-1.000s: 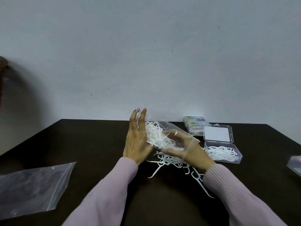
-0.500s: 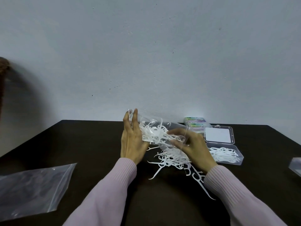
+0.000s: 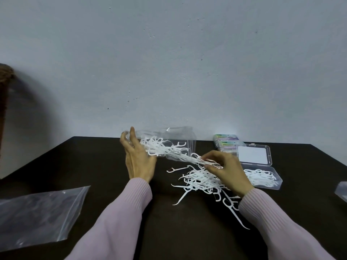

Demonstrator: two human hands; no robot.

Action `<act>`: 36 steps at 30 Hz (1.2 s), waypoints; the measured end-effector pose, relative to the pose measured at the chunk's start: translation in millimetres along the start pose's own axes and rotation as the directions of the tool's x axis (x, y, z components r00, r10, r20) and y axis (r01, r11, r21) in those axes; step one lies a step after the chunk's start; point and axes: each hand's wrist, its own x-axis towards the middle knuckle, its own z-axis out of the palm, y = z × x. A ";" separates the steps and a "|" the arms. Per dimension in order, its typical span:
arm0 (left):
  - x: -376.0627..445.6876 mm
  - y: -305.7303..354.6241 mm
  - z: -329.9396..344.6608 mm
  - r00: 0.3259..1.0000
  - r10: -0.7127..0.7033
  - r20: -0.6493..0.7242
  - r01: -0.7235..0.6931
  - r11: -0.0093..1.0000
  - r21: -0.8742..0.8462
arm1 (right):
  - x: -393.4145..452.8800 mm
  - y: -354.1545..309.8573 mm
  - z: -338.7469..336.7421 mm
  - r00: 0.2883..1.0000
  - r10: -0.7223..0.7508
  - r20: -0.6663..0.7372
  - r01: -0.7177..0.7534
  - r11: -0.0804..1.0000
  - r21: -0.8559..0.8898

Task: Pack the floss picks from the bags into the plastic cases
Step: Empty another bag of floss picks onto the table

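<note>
Left hand [image 3: 139,160] gripping the closed end of a clear bag [image 3: 174,141] held above the dark bench [image 3: 105,166], white floss picks [image 3: 161,148] spilling from its mouth. Right hand [image 3: 228,171] pinching a bundle of those picks at the bag's opening, just over a loose pile [image 3: 199,180] on the bench. To the right, an open plastic case [image 3: 262,177] partly filled with picks; far left, an empty bag [image 3: 39,212] lying flat.

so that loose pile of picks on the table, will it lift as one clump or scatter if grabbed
Probably part clump, part scatter: the pile lies tangled, hooked heads crossing, so some should drag along. Strays at its edge look likely to drop off. They seem light and thin, since the right hand draws a bunch from the bag with fingertips only.
</note>
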 end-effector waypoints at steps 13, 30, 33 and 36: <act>8.3 4.0 -8.8 0.995 -0.042 -0.086 0.038 0.998 -0.047 | -1.1 4.7 -2.9 0.981 0.180 0.074 -0.158 0.958 -0.240; -5.3 15.3 0.2 0.956 0.293 -0.019 -0.292 0.955 0.045 | -1.9 -15.7 -3.2 0.977 -0.117 -0.180 0.152 0.969 0.193; -7.3 16.9 0.9 0.941 0.339 -0.013 -0.338 0.940 0.050 | -2.1 -15.7 1.5 0.987 -0.134 -0.086 0.150 0.965 0.215; -10.8 20.5 2.1 0.933 0.361 -0.012 -0.360 0.932 0.035 | -2.3 -15.8 4.4 0.993 -0.114 -0.015 0.115 0.978 0.176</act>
